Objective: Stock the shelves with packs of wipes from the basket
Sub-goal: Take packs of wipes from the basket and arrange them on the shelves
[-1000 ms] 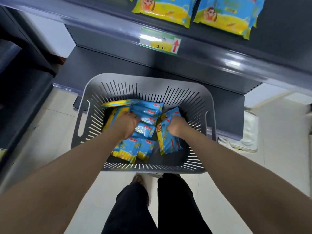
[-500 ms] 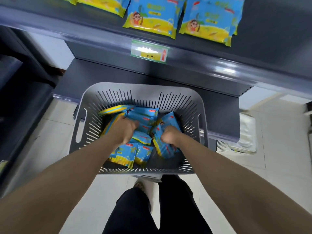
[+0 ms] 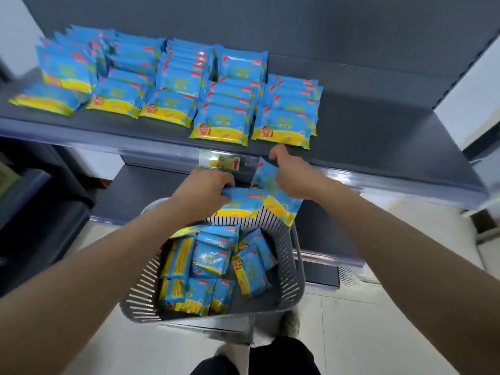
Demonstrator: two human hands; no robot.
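My left hand point(image 3: 204, 189) grips a blue and yellow pack of wipes point(image 3: 240, 205) above the far rim of the grey basket point(image 3: 293, 266). My right hand point(image 3: 293, 178) holds a second pack point(image 3: 281, 205) just below the front edge of the shelf point(image 3: 378, 136), thumb raised. Several more packs point(image 3: 213, 261) lie loose in the basket. Rows of the same packs point(image 3: 173, 87) cover the left and middle of the shelf, the rightmost stack point(image 3: 286, 123) just above my right hand.
A green and yellow price tag point(image 3: 220, 161) sits on the shelf's front rail. The shelf's right part is bare. A lower shelf point(image 3: 151, 190) runs behind the basket. Pale floor tiles point(image 3: 378, 320) lie around it, and my dark trouser legs point(image 3: 254, 361) show below.
Both hands have risen out of the basket, each carrying a pack up to the shelf edge. My view has tilted up, bringing the stocked shelf into sight.
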